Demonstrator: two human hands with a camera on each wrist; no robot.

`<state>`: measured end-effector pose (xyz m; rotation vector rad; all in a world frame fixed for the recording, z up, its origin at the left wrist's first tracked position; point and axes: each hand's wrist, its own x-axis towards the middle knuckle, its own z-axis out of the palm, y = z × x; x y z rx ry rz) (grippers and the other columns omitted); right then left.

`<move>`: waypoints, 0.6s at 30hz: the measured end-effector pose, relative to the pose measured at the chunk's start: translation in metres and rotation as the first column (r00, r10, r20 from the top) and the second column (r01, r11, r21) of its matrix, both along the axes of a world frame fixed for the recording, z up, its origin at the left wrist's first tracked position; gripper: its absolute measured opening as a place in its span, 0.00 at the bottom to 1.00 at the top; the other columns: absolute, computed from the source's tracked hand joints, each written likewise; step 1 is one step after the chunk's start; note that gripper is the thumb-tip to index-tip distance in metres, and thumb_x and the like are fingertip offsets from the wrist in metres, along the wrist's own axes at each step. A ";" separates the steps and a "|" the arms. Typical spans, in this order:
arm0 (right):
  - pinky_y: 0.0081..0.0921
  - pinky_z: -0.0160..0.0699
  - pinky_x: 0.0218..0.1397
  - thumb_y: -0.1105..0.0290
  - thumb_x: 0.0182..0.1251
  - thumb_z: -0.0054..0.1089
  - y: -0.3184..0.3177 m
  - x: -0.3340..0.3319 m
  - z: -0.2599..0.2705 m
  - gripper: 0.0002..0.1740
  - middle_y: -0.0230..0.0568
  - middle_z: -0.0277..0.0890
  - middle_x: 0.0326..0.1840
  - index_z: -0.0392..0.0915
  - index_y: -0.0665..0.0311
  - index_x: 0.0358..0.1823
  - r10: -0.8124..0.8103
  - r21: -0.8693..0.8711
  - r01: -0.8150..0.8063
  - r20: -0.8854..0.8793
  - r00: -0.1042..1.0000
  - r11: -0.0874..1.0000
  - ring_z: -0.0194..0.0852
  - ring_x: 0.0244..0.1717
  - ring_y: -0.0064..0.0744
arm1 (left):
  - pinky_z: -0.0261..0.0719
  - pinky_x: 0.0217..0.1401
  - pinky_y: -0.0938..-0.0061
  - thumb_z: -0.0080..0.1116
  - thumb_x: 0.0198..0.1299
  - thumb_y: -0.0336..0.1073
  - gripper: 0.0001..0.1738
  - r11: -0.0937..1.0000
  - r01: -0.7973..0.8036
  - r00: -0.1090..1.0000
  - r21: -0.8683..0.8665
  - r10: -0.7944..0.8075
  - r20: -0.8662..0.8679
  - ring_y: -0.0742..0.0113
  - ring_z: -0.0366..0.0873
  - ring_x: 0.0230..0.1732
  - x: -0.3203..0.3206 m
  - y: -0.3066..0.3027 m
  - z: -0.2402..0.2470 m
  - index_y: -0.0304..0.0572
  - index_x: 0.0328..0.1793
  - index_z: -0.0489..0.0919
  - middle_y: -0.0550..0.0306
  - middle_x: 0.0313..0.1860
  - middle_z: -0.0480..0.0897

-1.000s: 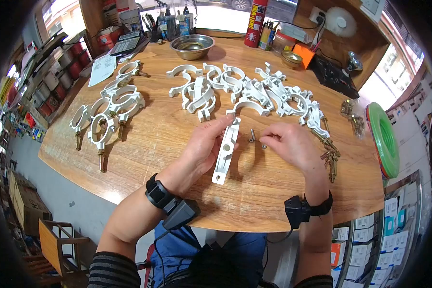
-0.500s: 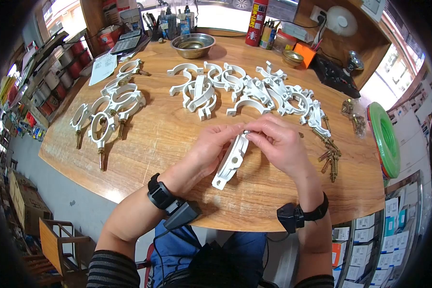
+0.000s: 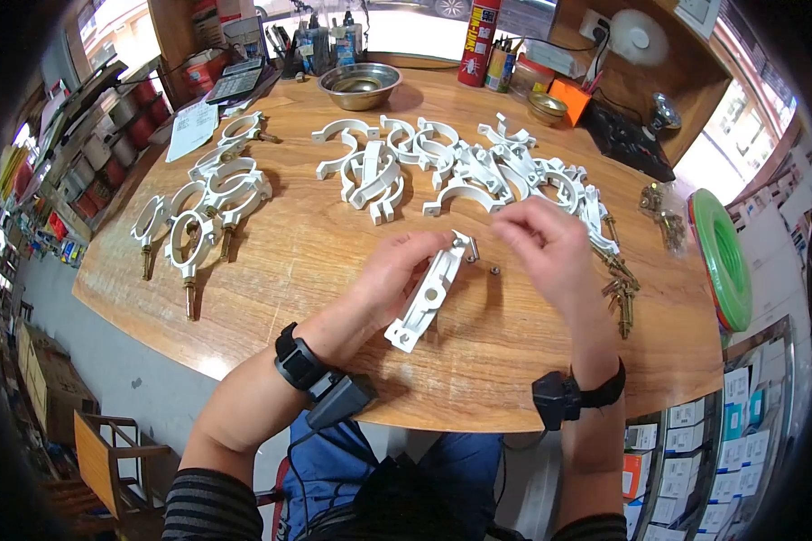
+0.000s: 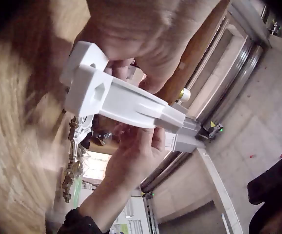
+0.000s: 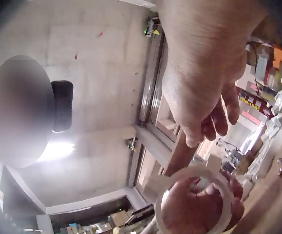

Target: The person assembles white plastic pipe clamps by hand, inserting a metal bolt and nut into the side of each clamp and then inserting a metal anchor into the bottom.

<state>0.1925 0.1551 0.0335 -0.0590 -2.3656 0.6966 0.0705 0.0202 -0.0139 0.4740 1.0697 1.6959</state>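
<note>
My left hand grips a white pipe clamp, its thumb near the upper end. Edge-on in the head view, the clamp shows a round hole midway and a hexagonal recess at its lower end. In the left wrist view two lugs of the clamp lie face to face; in the right wrist view the clamp appears as a ring. My right hand hovers to the right, apart from the clamp, fingers loosely bent with nothing visible in them. Between the hands lie a small screw and a nut.
Loose white clamp halves are heaped behind the hands. Assembled clamps with bolts stand at the left. Brass-coloured bolts lie at the right, near a green coil. A metal bowl sits at the back.
My right hand went from the tabletop near the nut to the clamp's upper end, fingertips pinched there, then drew back to the right. My left hand kept the clamp, tilting it slightly.
</note>
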 end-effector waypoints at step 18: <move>0.30 0.71 0.37 0.73 0.48 0.58 0.029 -0.005 -0.037 0.08 0.45 0.75 0.30 0.78 0.66 0.31 -0.169 0.159 0.089 0.613 0.771 0.983 0.74 0.32 0.41 | 0.71 0.18 0.82 0.52 0.56 0.38 0.11 1.000 0.004 1.000 -0.018 -0.004 0.013 0.74 0.73 0.20 0.000 0.002 0.000 0.36 0.32 0.75 0.58 0.23 0.77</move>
